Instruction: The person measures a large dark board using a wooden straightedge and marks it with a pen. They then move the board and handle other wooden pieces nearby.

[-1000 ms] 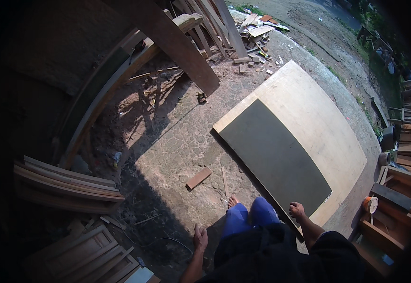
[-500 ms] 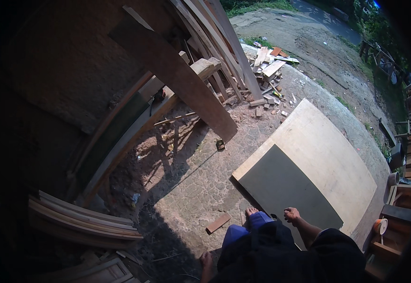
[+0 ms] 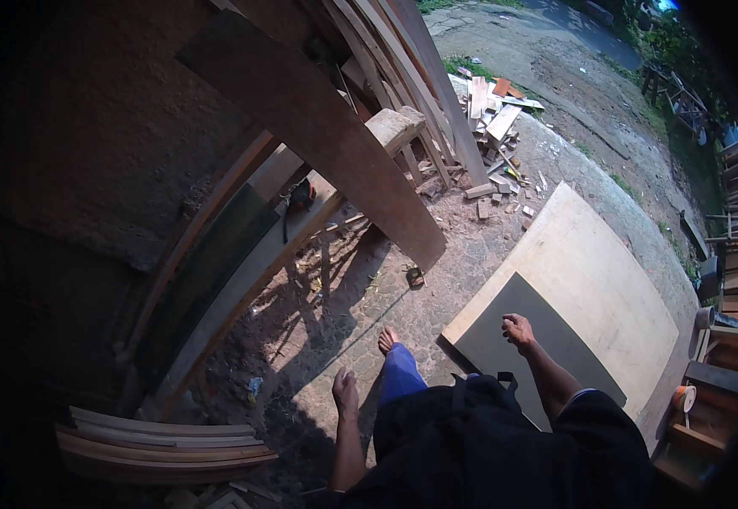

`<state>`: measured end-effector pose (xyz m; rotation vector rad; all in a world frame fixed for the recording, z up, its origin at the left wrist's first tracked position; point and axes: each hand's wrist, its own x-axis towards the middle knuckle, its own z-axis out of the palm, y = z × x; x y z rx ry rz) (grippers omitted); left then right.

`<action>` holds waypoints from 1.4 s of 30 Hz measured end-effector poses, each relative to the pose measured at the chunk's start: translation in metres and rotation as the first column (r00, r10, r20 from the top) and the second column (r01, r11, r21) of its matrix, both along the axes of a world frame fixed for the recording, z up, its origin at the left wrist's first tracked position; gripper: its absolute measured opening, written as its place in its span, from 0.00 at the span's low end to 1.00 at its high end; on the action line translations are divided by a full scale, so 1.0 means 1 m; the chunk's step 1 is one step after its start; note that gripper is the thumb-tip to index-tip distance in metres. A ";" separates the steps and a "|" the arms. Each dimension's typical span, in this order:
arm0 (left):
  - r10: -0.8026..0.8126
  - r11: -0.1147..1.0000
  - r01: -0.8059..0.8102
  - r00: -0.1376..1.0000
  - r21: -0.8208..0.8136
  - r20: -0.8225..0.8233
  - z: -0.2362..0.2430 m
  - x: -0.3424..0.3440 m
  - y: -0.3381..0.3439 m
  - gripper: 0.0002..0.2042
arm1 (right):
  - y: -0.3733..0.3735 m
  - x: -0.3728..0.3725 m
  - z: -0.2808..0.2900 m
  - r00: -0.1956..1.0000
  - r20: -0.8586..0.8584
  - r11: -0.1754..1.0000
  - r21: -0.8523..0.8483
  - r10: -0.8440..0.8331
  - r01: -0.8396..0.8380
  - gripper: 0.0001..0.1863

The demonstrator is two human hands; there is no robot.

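My left hand [image 3: 345, 392] hangs low over the sunlit ground, fingers loosely bent and apart, with nothing seen in it. My right hand [image 3: 517, 331] is curled above a dark grey panel [image 3: 547, 352], apparently without touching it, and I see nothing in its fingers. That panel lies on a larger pale plywood sheet [image 3: 610, 271]. Ahead, a long brown board [image 3: 326, 136] lies slantwise across a timber workbench [image 3: 242, 280]. Beside it on the bench sits a small black and orange object [image 3: 301, 196], perhaps a tape measure.
Tall planks [image 3: 407, 68] lean on the wall beyond the bench, with offcuts [image 3: 496, 110] heaped beside them. Stacked boards [image 3: 165, 441] stand at lower left. A small dark object [image 3: 415, 276] sits on the ground below the board. Wooden frames [image 3: 716, 407] line the right.
I have stepped forward, and the bench and brown board appear closer. My left forearm has come into view and my right hand has swung up and forward over the grey panel.
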<state>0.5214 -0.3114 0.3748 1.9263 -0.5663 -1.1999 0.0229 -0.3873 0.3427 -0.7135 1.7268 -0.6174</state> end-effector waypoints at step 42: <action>-0.235 0.903 -0.002 0.835 0.430 0.498 0.051 -0.115 -0.382 0.30 | -1.073 0.163 0.214 0.821 -0.501 0.581 -0.594 0.274 -0.557 0.53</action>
